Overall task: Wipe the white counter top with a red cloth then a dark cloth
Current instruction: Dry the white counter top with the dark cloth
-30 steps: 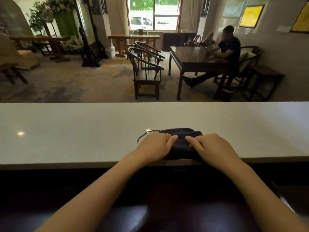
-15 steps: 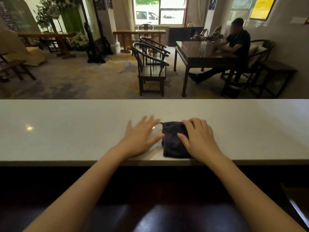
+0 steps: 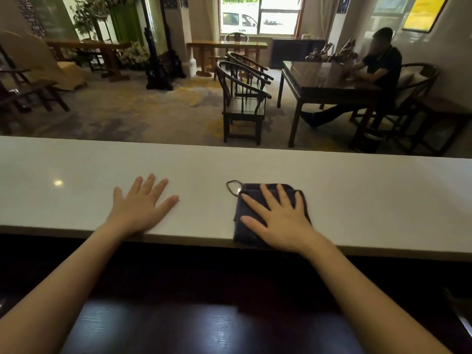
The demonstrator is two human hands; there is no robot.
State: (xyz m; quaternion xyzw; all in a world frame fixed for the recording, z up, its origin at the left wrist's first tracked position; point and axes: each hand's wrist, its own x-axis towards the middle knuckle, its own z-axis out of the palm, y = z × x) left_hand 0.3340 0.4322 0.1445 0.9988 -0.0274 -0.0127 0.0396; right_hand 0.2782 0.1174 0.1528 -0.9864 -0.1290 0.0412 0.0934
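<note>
A folded dark cloth (image 3: 245, 210) with a thin hanging loop lies on the white counter top (image 3: 357, 190), at its near edge, a little right of centre. My right hand (image 3: 278, 217) lies flat on the cloth with fingers spread, pressing it down. My left hand (image 3: 143, 205) rests flat on the bare counter to the left, fingers apart, well away from the cloth and holding nothing. No red cloth is in view.
A dark glossy lower surface (image 3: 204, 328) lies below the counter's near edge. Beyond the counter is a room with dark wooden chairs (image 3: 242, 98), a wooden table (image 3: 324, 83) and a seated person (image 3: 380, 65) at the right.
Both hands were bunched on the dark cloth. My left hand has let go and slid left across the counter. My right hand has flattened on the cloth, fingers spread.
</note>
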